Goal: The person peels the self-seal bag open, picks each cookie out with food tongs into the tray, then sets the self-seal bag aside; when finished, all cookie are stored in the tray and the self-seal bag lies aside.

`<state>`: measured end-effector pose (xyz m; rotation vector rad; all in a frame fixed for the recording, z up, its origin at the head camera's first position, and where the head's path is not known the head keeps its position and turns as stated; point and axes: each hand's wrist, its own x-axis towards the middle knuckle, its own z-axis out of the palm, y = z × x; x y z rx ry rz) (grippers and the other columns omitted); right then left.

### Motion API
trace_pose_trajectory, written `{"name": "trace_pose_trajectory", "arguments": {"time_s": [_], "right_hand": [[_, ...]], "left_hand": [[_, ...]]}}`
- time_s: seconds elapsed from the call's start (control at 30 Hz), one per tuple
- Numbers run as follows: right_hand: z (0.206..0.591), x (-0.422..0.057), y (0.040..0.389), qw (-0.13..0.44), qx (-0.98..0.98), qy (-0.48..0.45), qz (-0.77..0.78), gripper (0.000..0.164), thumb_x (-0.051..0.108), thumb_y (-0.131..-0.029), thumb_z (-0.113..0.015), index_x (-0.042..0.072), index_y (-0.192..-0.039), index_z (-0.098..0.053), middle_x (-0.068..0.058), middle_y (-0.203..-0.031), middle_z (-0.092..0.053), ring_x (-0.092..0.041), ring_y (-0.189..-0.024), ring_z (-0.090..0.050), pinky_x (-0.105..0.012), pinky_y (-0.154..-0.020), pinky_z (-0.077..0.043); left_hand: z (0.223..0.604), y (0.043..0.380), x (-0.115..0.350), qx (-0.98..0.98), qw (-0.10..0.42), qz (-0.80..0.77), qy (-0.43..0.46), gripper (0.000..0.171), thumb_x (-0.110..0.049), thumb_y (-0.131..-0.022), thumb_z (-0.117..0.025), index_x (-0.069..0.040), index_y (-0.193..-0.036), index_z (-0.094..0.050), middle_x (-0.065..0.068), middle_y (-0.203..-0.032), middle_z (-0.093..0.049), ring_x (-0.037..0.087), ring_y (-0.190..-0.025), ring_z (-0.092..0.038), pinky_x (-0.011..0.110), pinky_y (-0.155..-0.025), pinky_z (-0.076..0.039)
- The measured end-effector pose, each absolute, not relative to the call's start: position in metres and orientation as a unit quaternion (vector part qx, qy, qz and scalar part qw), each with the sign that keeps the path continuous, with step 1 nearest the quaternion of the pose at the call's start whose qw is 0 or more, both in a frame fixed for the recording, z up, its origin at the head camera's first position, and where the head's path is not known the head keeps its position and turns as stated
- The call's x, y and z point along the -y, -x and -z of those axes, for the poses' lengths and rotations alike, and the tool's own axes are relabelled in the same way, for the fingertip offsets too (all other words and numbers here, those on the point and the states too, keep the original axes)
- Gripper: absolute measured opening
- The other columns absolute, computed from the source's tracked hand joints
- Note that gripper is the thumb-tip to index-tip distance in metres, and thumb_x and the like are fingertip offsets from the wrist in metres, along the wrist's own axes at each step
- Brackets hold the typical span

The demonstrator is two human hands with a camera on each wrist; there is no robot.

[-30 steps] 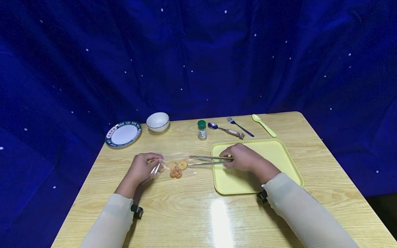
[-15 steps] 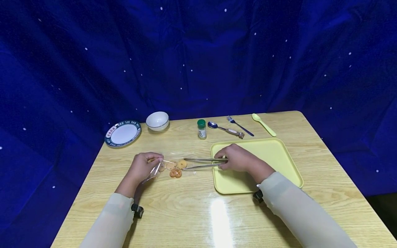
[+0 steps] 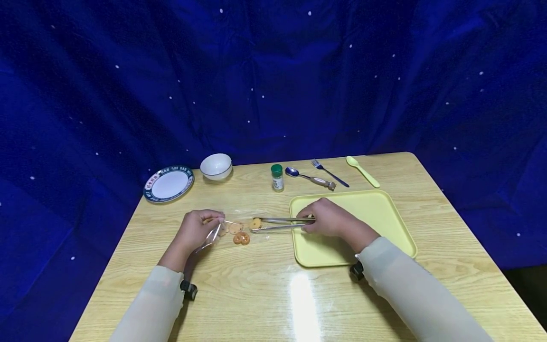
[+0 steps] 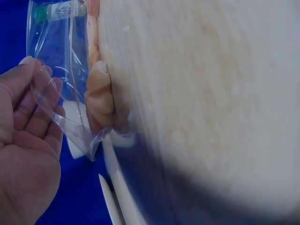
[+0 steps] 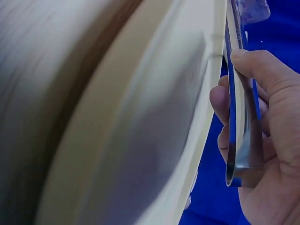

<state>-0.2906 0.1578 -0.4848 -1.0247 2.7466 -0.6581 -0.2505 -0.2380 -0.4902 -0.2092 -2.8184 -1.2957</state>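
My left hand (image 3: 195, 231) pinches the edge of a clear plastic bag (image 4: 65, 70) lying on the table, lifting its left end. Several cookies (image 3: 235, 228) lie inside, with brown pretzel-shaped biscuits (image 3: 241, 238) in front of them. My right hand (image 3: 326, 218), over the yellow tray (image 3: 378, 213), grips metal tongs (image 3: 282, 220). The tongs reach left into the bag, their tips at either side of a round cookie (image 3: 255, 223). In the right wrist view, the thumb and fingers press the tongs' arms (image 5: 246, 126) from opposite sides; the tips are out of sight there.
Along the back stand a rimmed plate (image 3: 168, 184), a white bowl (image 3: 216, 167) and a green-capped shaker (image 3: 277, 178). Right of them lie a brown-handled spoon (image 3: 320, 182), a fork (image 3: 331, 173) and a yellow spoon (image 3: 363, 172). A blue curtain (image 3: 273, 85) hangs behind the table.
My right hand has moved left with the tongs, bringing their tips to the round cookie. That cookie has shifted slightly right from the others. My left hand stays in place.
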Motion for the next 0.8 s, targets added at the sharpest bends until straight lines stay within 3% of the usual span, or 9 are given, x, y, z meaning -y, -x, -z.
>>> {"name": "trace_pose_trajectory", "arguments": {"time_s": [0.17,0.37,0.57,0.8], "right_hand": [[0.480,-0.182,0.285,0.045,-0.908,0.344,0.234,0.025,0.021,-0.087,-0.080,0.020,-0.112,-0.080,0.007,-0.104,-0.078,-0.007,-0.090,-0.068,-0.034,-0.084,-0.059],[0.476,-0.223,0.274,-0.007,-0.917,0.318,0.240,0.027,0.020,-0.085,-0.083,0.020,-0.112,-0.080,0.004,-0.108,-0.078,-0.012,-0.101,-0.072,-0.037,-0.087,-0.060],[0.482,-0.258,0.268,-0.009,-0.938,0.238,0.253,0.029,0.024,-0.086,-0.083,0.020,-0.114,-0.079,0.003,-0.107,-0.078,-0.008,-0.079,-0.063,-0.026,-0.067,-0.050],[0.491,-0.274,0.266,-0.014,-0.946,0.212,0.247,0.027,0.024,-0.085,-0.084,0.019,-0.111,-0.080,0.003,-0.103,-0.079,-0.010,-0.088,-0.070,-0.031,-0.074,-0.057]], "left_hand": [[0.490,0.251,0.237,0.906,0.013,0.419,0.067,0.020,-0.017,-0.100,-0.068,-0.006,-0.114,-0.077,0.011,-0.124,-0.074,0.034,-0.125,-0.064,0.054,-0.114,-0.045],[0.489,0.250,0.238,0.908,0.009,0.415,0.058,0.019,-0.015,-0.100,-0.067,-0.008,-0.114,-0.078,0.009,-0.126,-0.073,0.034,-0.128,-0.062,0.054,-0.114,-0.045],[0.489,0.250,0.239,0.908,0.005,0.414,0.058,0.020,-0.015,-0.100,-0.067,-0.008,-0.115,-0.078,0.009,-0.127,-0.073,0.034,-0.128,-0.062,0.054,-0.113,-0.046],[0.491,0.250,0.238,0.905,0.000,0.421,0.056,0.020,-0.014,-0.100,-0.066,-0.008,-0.116,-0.077,0.010,-0.127,-0.073,0.034,-0.128,-0.062,0.053,-0.113,-0.047]]}}
